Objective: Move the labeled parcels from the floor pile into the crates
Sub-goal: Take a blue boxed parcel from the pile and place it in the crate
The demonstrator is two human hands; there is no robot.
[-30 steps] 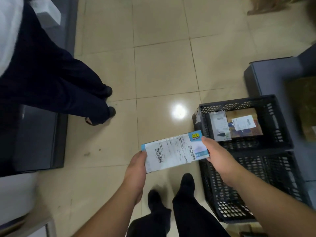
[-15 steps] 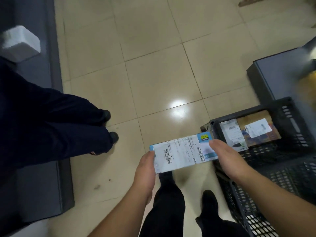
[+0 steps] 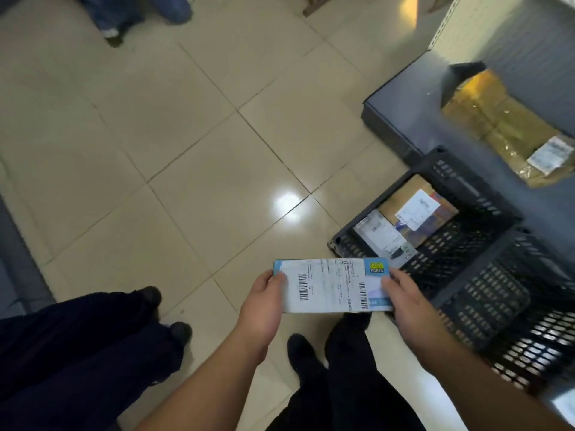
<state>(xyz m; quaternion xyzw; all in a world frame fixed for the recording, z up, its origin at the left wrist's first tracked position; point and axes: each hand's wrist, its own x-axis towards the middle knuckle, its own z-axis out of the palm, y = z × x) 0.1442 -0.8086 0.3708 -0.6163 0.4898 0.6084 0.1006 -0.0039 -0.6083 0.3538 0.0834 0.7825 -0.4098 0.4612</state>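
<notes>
A flat blue-and-white parcel (image 3: 332, 285) is held level above the tiled floor (image 3: 193, 157) by both hands; its left end is gripped by the left hand (image 3: 260, 309), thumb laid on the label and the other fingers hidden beneath; its right end is gripped by the right hand (image 3: 410, 309), thumb on top near the barcode, the remaining fingers curled under out of sight. Dark trouser legs and shoes (image 3: 329, 368) are seen below the parcel; a second pair of dark legs (image 3: 93, 346) is seen at lower left. Just right of the parcel, two black slatted crates (image 3: 479, 275) are set side by side on the floor; in the farther one a brown labelled parcel (image 3: 417, 209) and a grey one (image 3: 384, 236) are laid touching. Beyond, a yellowish wrapped package (image 3: 504, 132) is rested on a grey shelf base (image 3: 404, 119).
</notes>
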